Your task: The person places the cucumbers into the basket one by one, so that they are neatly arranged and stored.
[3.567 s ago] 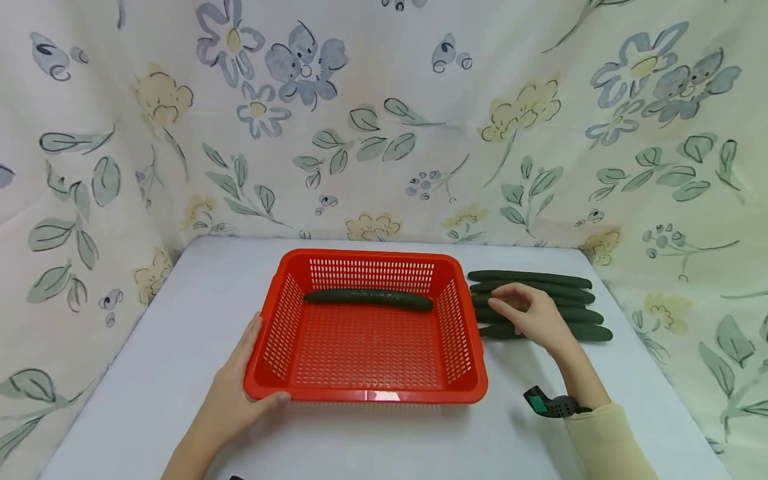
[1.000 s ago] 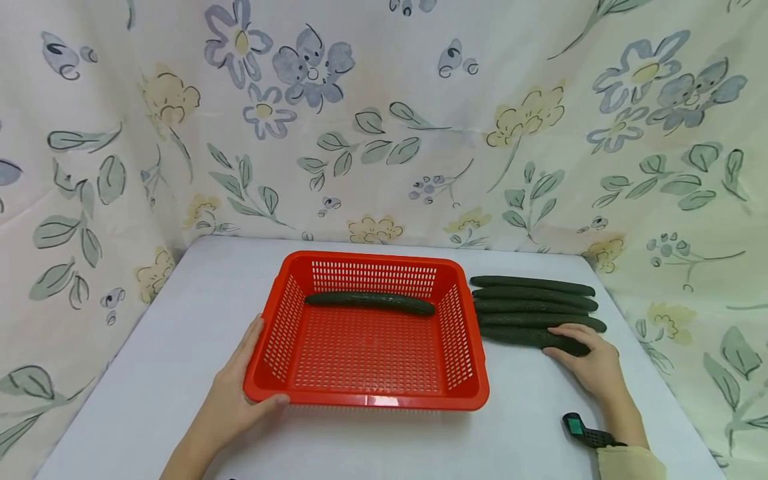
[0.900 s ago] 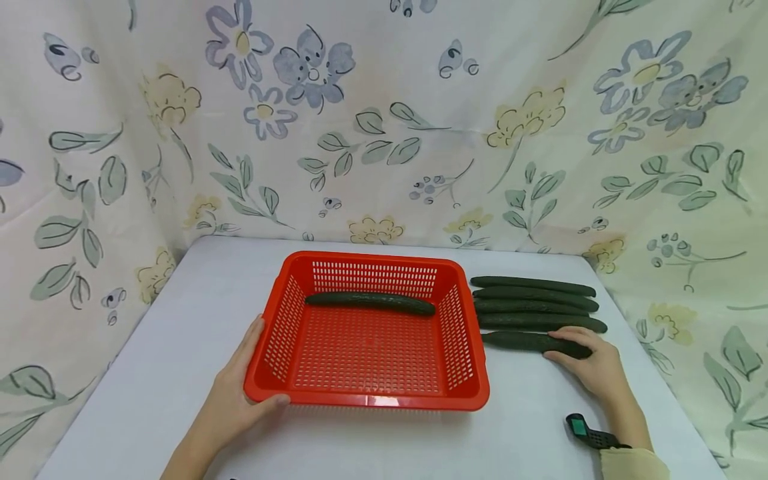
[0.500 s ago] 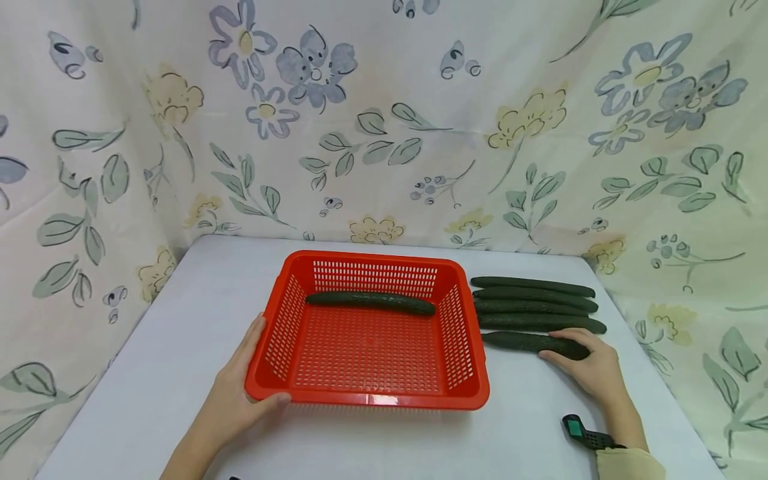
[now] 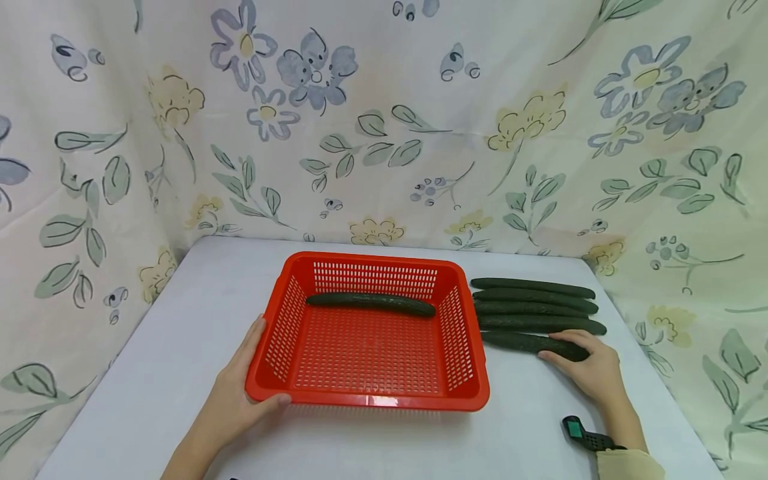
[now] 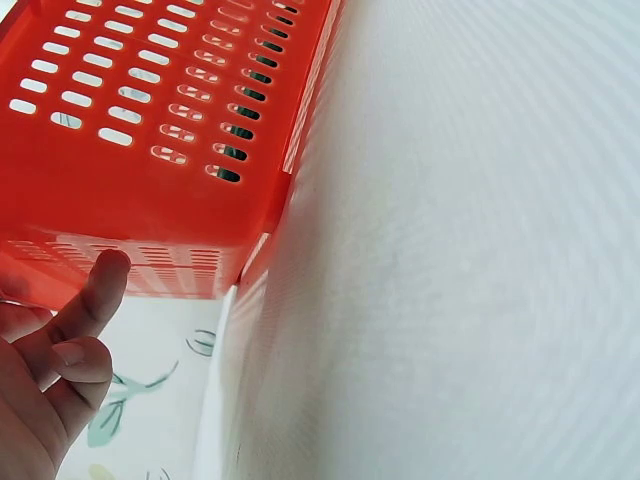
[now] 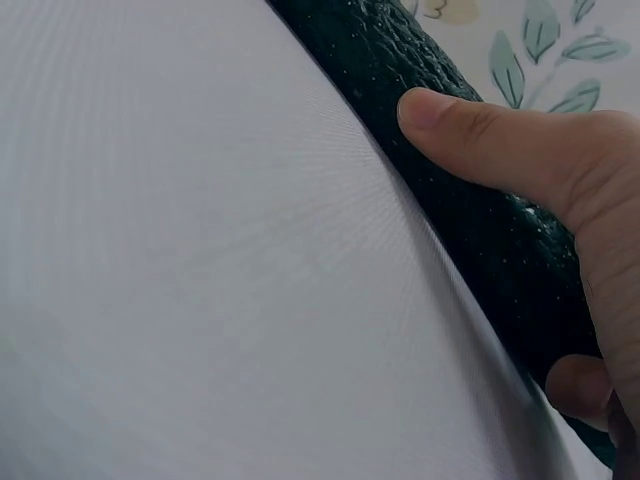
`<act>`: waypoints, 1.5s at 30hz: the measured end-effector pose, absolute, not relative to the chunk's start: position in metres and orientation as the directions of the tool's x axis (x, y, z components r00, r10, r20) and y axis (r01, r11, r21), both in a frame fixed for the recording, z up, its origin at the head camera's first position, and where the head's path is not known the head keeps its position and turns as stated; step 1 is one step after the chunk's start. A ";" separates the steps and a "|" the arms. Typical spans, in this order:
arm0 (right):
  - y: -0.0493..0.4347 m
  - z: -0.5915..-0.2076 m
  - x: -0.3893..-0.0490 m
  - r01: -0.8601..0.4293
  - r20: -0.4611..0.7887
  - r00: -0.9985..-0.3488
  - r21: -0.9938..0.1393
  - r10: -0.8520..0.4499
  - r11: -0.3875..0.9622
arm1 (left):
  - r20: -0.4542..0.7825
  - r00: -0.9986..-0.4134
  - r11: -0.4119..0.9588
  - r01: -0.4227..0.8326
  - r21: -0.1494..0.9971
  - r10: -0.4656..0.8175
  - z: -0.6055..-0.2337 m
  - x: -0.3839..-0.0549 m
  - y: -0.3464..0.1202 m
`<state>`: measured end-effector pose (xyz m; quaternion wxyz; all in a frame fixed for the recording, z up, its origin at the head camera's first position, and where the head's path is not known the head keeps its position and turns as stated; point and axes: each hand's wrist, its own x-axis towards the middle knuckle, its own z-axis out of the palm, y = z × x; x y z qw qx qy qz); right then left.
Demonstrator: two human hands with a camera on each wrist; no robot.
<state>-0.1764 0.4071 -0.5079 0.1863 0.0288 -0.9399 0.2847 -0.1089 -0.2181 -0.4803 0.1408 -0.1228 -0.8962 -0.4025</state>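
Observation:
My left hand [image 5: 229,400] holds the front left corner of a red perforated plastic basket [image 5: 420,402], thumb on the front rim and fingers along the side. The left wrist view shows the left hand [image 6: 55,375] against the basket wall [image 6: 110,190]. Inside the basket, a dark green cucumber [image 5: 371,303] lies near the back wall. On the right, my right hand [image 5: 591,365] grips the right end of the nearest cucumber [image 5: 516,341], which lies on the table. Close up, the right thumb [image 7: 450,120] presses on this cucumber's [image 7: 480,240] bumpy skin; the hand hides part of it.
Several more cucumbers [image 5: 540,324] lie side by side behind the gripped one, right of the basket. All stand on a white-covered table [image 5: 180,320]. A floral curtain [image 5: 384,187] hangs behind and at both sides.
My right hand came down from above the row to the nearest cucumber's right end. That cucumber shifted slightly toward me, opening a small gap to the row. The left hand stayed on the basket.

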 end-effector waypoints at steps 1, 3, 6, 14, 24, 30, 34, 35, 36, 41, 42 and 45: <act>0.407 -0.508 -0.176 -0.159 0.370 -0.928 -0.520 0.053 0.839 | 0.350 -0.931 0.648 0.332 0.686 0.106 -0.480 -0.109 -0.218; 0.407 -0.508 -0.175 -0.160 0.379 -0.924 -0.510 0.053 0.845 | 0.344 -0.933 0.652 0.325 0.685 0.104 -0.480 -0.108 -0.218; 0.408 -0.509 -0.175 -0.169 0.394 -0.918 -0.502 0.050 0.848 | 0.335 -0.937 0.661 0.315 0.681 0.102 -0.479 -0.108 -0.217; 0.406 -0.507 -0.176 -0.208 0.445 -0.894 -0.507 0.047 0.837 | 0.322 -0.942 0.672 0.301 0.676 0.098 -0.478 -0.108 -0.218; 0.393 -0.487 -0.176 -0.144 0.439 -0.886 -0.567 0.150 0.811 | 0.322 -0.941 0.666 0.303 0.682 0.099 -0.478 -0.109 -0.218; 0.384 -0.478 -0.177 -0.099 0.403 -0.893 -0.607 0.199 0.788 | 0.320 -0.943 0.672 0.296 0.679 0.093 -0.478 -0.108 -0.217; 0.377 -0.472 -0.181 -0.094 0.401 -0.891 -0.625 0.215 0.775 | 0.311 -0.946 0.672 0.288 0.682 0.090 -0.479 -0.106 -0.217; 0.375 -0.471 -0.182 -0.097 0.403 -0.889 -0.628 0.216 0.772 | 0.309 -0.947 0.674 0.286 0.681 0.089 -0.479 -0.106 -0.217; 0.372 -0.469 -0.183 -0.099 0.406 -0.888 -0.629 0.217 0.771 | 0.309 -0.947 0.675 0.286 0.680 0.089 -0.479 -0.106 -0.217; 0.362 -0.457 -0.193 -0.126 0.419 -0.886 -0.630 0.199 0.766 | 0.325 -0.941 0.670 0.301 0.679 0.093 -0.479 -0.106 -0.219; 0.360 -0.453 -0.195 -0.126 0.420 -0.886 -0.629 0.198 0.767 | 0.329 -0.940 0.668 0.304 0.680 0.093 -0.479 -0.106 -0.219; 0.352 -0.440 -0.201 -0.129 0.422 -0.886 -0.624 0.193 0.771 | 0.336 -0.937 0.658 0.314 0.684 0.098 -0.480 -0.109 -0.218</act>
